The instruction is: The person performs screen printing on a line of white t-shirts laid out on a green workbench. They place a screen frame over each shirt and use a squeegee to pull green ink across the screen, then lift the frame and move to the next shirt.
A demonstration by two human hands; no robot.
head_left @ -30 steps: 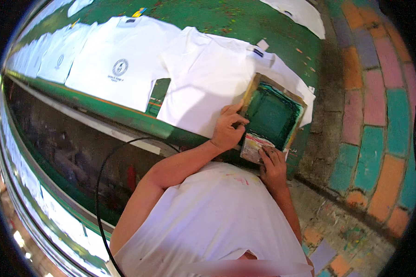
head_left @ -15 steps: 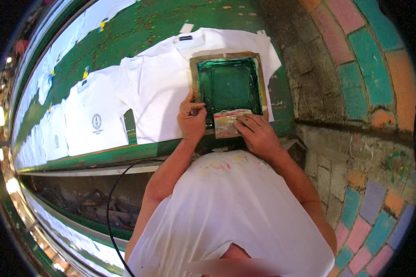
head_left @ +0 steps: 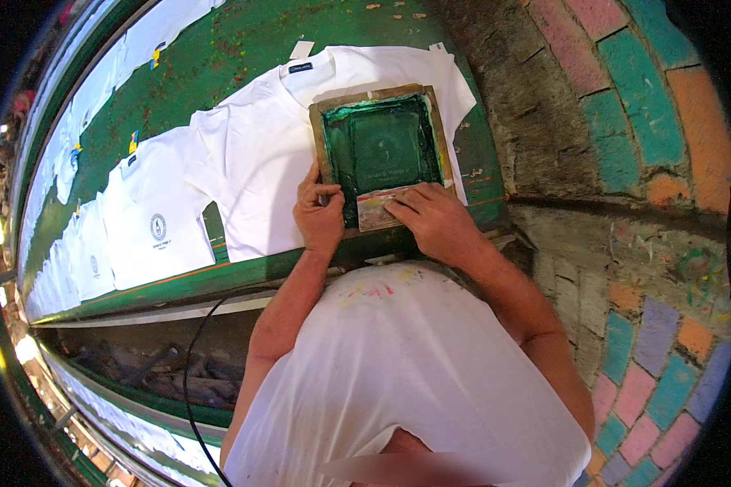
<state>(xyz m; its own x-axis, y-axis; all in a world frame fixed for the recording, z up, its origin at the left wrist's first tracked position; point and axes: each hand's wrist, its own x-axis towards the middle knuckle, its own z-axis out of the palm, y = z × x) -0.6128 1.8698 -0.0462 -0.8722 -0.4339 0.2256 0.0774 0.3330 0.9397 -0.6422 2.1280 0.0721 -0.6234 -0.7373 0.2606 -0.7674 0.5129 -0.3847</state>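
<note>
A square screen-printing frame [head_left: 440,146] with green mesh lies on a white T-shirt [head_left: 256,162]; a faint round emblem [head_left: 383,150] shows in the mesh. My left hand [head_left: 321,213] grips the frame's left edge, fingers bent around it. My right hand [head_left: 430,223] holds a flat, paint-stained squeegee [head_left: 369,211] against the lower part of the screen, fingers over its top. The squeegee's lower edge is partly covered by that hand.
Printed white T-shirts [head_left: 138,219] line the long green table [head_left: 122,122], with more along its far side. A black cable [head_left: 185,381] hangs beside me. Painted pavers [head_left: 642,105] and a concrete strip [head_left: 536,122] lie at the right.
My view has turned, so the frame appears straighter and higher. Both hands keep their holds. The faint emblem in the mesh now shows more clearly than in the earlier frames.
</note>
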